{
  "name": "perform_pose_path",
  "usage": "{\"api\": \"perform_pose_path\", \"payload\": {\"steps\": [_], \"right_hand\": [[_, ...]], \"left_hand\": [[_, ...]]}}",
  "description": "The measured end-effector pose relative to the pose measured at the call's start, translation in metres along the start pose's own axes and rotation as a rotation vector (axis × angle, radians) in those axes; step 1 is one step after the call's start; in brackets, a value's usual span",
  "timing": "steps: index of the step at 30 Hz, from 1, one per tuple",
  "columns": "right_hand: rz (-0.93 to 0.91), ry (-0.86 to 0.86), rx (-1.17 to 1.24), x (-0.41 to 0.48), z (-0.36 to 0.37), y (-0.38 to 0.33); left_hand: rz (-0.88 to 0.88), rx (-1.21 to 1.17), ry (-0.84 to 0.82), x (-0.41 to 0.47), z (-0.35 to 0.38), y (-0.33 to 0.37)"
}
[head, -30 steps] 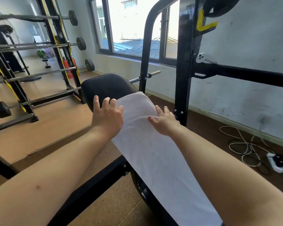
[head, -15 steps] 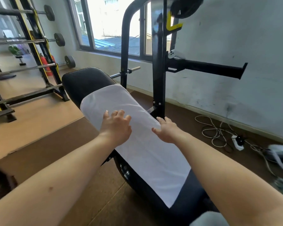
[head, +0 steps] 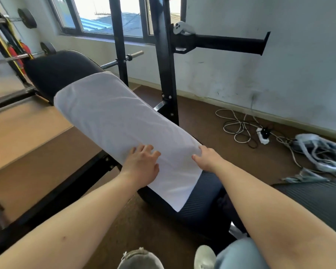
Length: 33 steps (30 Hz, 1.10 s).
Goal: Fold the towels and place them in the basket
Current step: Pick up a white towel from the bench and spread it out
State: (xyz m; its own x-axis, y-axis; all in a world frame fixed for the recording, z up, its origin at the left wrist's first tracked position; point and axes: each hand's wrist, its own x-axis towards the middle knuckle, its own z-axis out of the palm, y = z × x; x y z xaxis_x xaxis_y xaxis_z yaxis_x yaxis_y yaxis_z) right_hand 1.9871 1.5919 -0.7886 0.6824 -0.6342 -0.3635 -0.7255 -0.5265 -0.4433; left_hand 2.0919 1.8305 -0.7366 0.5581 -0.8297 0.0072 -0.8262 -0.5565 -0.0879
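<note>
A long white towel (head: 113, 117) lies flat along the black padded weight bench (head: 60, 70). Its near end hangs a little over the seat pad. My left hand (head: 142, 166) rests palm down on the towel's near left part, fingers spread and straight. My right hand (head: 208, 158) presses flat on the towel's right edge, fingers extended. Neither hand grips the cloth. No basket is in view.
A black rack upright (head: 167, 61) with a side arm (head: 227, 43) stands just right of the bench. Tangled cables and a power strip (head: 262, 133) lie on the floor at right, next to a dark mat (head: 318, 200). Barbells (head: 14, 57) sit at left.
Both hands have slid down the towel from its far end toward its near end, smoothing it. The view has tilted down and right, showing the towel's near edge.
</note>
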Motion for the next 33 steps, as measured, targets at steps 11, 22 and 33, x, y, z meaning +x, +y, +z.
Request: {"api": "perform_pose_path", "payload": {"steps": [11,22,33], "right_hand": [[0.044,0.275,0.274,-0.008,0.036,0.038],[-0.019,0.340,0.388,0.011,0.031,0.043],[0.200,0.220,0.486,0.022,0.013,0.028]], "left_hand": [[0.529,0.065,-0.209,-0.024,0.041,0.042],[0.564,0.037,-0.098,-0.026,0.044,0.054],[0.590,0.016,-0.022,-0.032,0.051,0.047]]}}
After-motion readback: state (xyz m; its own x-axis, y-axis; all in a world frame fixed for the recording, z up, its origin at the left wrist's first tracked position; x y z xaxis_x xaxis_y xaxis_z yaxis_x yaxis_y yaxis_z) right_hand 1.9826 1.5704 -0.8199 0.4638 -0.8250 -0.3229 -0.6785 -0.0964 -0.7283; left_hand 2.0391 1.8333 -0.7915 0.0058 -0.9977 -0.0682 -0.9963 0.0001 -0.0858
